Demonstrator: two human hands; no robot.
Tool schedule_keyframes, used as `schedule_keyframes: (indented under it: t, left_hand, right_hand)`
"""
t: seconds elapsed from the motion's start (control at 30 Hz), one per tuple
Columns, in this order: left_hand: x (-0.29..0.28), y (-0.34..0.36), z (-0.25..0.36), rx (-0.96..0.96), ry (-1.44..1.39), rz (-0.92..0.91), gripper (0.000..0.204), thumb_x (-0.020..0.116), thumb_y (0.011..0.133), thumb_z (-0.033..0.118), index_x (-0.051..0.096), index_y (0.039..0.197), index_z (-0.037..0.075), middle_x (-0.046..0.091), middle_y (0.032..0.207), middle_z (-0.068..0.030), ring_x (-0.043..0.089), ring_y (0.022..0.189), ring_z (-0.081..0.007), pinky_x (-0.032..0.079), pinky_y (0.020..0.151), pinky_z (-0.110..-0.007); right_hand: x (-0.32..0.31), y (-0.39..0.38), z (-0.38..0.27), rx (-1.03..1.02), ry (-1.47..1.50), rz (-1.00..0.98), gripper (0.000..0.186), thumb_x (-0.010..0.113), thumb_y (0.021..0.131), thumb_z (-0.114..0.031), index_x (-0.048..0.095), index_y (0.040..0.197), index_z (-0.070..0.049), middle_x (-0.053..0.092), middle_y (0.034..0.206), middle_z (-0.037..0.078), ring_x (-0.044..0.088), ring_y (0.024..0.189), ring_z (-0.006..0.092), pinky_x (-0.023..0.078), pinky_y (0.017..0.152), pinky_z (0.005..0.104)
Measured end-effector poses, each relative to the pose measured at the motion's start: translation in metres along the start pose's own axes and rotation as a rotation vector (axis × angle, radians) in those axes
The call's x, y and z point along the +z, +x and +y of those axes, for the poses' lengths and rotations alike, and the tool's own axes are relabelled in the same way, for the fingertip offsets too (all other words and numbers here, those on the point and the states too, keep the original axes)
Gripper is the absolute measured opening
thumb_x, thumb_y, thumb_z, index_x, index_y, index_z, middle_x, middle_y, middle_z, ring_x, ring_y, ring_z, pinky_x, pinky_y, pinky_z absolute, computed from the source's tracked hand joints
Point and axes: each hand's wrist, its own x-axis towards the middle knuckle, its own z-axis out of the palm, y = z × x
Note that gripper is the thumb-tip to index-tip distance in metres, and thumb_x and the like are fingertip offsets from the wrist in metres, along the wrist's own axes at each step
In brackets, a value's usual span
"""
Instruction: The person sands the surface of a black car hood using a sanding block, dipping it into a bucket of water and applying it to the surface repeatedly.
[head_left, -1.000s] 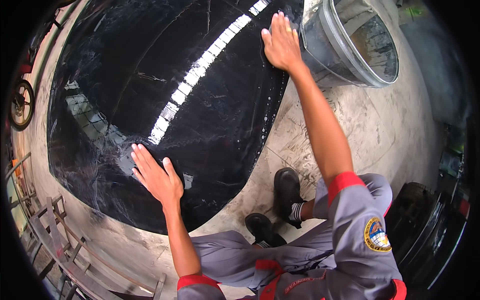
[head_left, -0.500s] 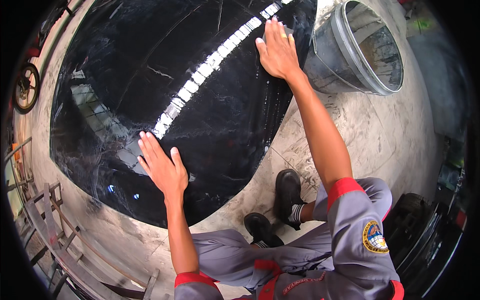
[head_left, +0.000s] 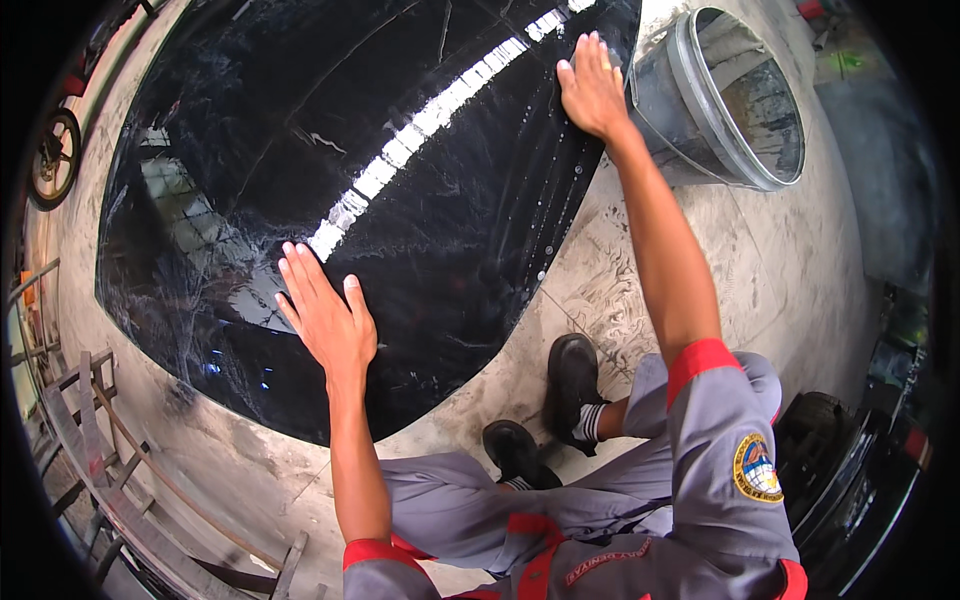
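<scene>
A large glossy black panel [head_left: 430, 310], curved like a car hood, lies in front of me with wet streaks and droplets on it. My left hand [head_left: 328, 310] rests flat on its near left part, fingers stretched and thumb apart. Farther off, my right hand [head_left: 594, 92] lies flat near the panel's right edge, close to the bucket, with a yellowish band on one finger. I cannot make out whether anything thin is under the right palm. A bright white segmented reflection [head_left: 420, 125] runs diagonally across the black surface between the hands.
A grey bucket [head_left: 690, 110] with a wire handle and dirty inside stands right of the panel. Metal frames [head_left: 130, 500] are at the lower left, a wheel [head_left: 55, 160] at the far left. My black shoes [head_left: 573, 385] are on the stained concrete floor [head_left: 800, 270].
My right hand has slid to the right, toward the panel's edge and the bucket. The left hand has stayed nearly in place. The view has shifted slightly.
</scene>
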Motion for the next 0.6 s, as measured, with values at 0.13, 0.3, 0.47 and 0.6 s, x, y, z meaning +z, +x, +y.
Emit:
schedule_keyframes:
  t: [0.13, 0.3, 0.47, 0.6]
  left_hand:
    - [-0.008, -0.005, -0.012, -0.022, 0.006, -0.012, 0.067, 0.044, 0.105, 0.028, 0.021, 0.163, 0.003, 0.017, 0.172, -0.0147, 0.015, 0.159, -0.0336, 0.010, 0.125, -0.057]
    - [-0.004, -0.007, -0.012, -0.034, 0.004, -0.036, 0.066, 0.044, 0.105, 0.027, 0.022, 0.163, 0.003, 0.018, 0.171, -0.0155, 0.015, 0.159, -0.0341, 0.011, 0.125, -0.058]
    - [-0.006, 0.001, -0.005, 0.017, -0.023, -0.011, 0.064, 0.043, 0.105, 0.023, 0.023, 0.162, 0.002, 0.020, 0.171, -0.0162, 0.015, 0.159, -0.0342, 0.012, 0.125, -0.057]
    - [-0.005, -0.013, -0.024, -0.031, 0.027, -0.038, 0.065, 0.044, 0.104, 0.023, 0.023, 0.162, 0.001, 0.019, 0.171, -0.0160, 0.016, 0.158, -0.0343, 0.012, 0.125, -0.057]
  right_hand:
    - [0.001, -0.132, -0.079, -0.189, 0.008, -0.089, 0.069, 0.040, 0.106, -0.035, 0.024, 0.158, 0.007, 0.019, 0.168, 0.025, 0.017, 0.157, 0.0386, 0.017, 0.125, 0.0565]
    - [-0.016, -0.239, -0.155, -0.384, 0.190, -0.240, 0.073, 0.060, 0.098, -0.032, 0.034, 0.155, 0.006, 0.026, 0.166, 0.023, 0.025, 0.154, 0.0376, 0.022, 0.122, 0.0566]
    - [0.010, -0.100, -0.159, -0.425, 0.140, 0.119, 0.062, 0.050, 0.103, -0.032, 0.040, 0.151, 0.006, 0.042, 0.157, 0.025, 0.037, 0.148, 0.0374, 0.025, 0.121, 0.0546]
    - [-0.007, -0.210, -0.160, -0.494, 0.194, -0.177, 0.066, 0.055, 0.101, -0.031, 0.037, 0.153, 0.004, 0.035, 0.162, 0.022, 0.029, 0.153, 0.0363, 0.024, 0.121, 0.0566]
